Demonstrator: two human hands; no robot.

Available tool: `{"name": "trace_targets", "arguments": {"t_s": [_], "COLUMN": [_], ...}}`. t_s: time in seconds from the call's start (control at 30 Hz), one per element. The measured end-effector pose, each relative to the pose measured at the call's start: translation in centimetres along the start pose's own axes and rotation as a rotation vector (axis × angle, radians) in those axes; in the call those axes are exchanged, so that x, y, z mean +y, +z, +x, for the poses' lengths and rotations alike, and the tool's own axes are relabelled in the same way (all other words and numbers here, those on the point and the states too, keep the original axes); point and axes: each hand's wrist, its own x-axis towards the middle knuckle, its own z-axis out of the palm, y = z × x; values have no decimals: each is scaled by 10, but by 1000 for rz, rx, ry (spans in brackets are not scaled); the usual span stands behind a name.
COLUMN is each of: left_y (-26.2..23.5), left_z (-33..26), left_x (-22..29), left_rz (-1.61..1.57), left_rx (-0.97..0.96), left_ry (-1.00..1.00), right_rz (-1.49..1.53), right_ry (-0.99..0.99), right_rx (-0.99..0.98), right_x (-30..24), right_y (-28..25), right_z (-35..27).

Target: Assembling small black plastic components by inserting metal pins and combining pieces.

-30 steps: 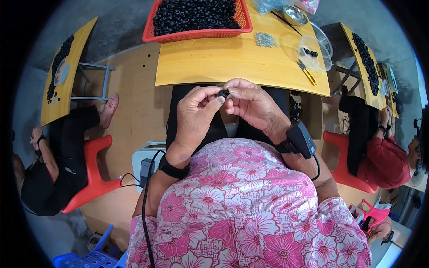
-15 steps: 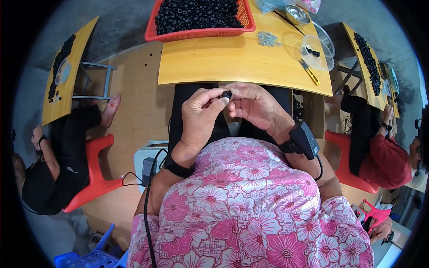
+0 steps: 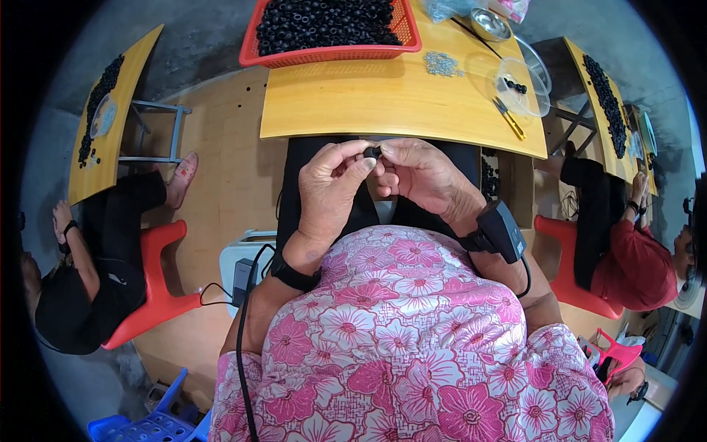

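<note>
My left hand and my right hand meet over my lap, just below the front edge of the yellow table. Between the fingertips of both hands sits a small black round part. Each wrist wears a black band, and the right one carries a black box with a cable. A red basket full of the same black parts stands at the table's far edge.
On the table's right lie a pile of small grey pieces, a clear dish with a few black parts, a metal bowl and a yellow-handled tool. People sit on red chairs at yellow tables to my left and right.
Both hands stay together on the small black part, with only slight finger shifts. The view has tilted a little.
</note>
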Motion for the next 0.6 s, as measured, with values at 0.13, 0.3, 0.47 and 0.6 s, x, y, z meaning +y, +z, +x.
{"name": "trace_targets", "arguments": {"t_s": [0.13,0.3,0.47,0.6], "left_y": [0,-1,-5,-3], "left_z": [-2,-1,-2,-1], "left_x": [1,7,7,4], "left_rz": [-48,13,82,48], "left_rx": [-19,-36,-93,-66], "left_ry": [-69,-125,-150,-122], "right_rz": [51,117,139,130], "right_ry": [24,61,78,72], "right_rx": [-57,17,24,18], "right_x": [3,5,7,7], "right_y": [-4,-3,-7,-7], "right_z": [1,1,3,2]}}
